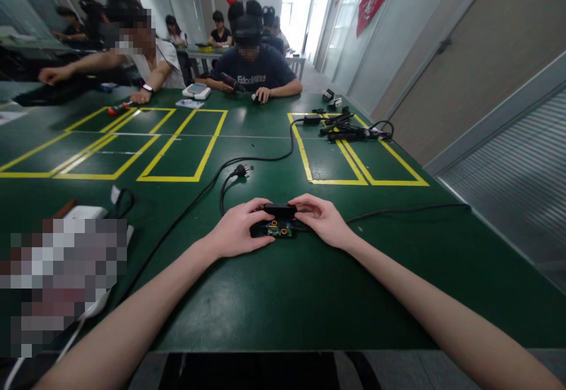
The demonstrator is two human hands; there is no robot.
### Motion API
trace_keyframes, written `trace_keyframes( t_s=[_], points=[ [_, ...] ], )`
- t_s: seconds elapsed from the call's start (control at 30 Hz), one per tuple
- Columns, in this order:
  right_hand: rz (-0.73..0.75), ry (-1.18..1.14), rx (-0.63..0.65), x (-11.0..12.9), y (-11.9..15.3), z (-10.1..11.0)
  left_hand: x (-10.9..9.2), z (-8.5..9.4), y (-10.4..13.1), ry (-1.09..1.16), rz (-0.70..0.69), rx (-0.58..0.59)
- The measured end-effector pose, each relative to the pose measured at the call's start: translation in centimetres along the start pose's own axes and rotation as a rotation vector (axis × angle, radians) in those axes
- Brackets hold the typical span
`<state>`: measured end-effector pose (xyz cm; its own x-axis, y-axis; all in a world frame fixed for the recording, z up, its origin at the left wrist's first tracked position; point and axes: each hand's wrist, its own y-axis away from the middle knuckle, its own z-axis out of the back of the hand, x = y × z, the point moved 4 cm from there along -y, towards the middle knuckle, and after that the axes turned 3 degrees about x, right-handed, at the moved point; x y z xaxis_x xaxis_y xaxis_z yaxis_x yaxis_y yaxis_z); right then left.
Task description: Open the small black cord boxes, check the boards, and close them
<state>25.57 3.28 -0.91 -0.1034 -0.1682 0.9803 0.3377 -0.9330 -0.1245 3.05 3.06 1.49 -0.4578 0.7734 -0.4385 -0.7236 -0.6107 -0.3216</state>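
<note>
Cover (280, 209) pinched between left hand (239, 229) and right hand (326, 220), one at each end, just beyond the bare circuit board (279, 230) on the green table (247, 307)! Board's open to view, cover not yet over it; whether its wiring is finished, too small to tell.
</note>
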Motion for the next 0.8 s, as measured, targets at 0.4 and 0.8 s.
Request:
trace_keyframes(
  t_s=[0.4, 0.8],
  points=[
    [0.008, 0.000, -0.024, -0.06, -0.03, 0.04, 0.08, -0.04, 0.13, -0.015, -0.013, 0.006],
    [-0.013, -0.036, -0.030, -0.22, -0.17, 0.38, -0.03, -0.09, 0.18, 0.025, -0.025, -0.007]
  ],
)
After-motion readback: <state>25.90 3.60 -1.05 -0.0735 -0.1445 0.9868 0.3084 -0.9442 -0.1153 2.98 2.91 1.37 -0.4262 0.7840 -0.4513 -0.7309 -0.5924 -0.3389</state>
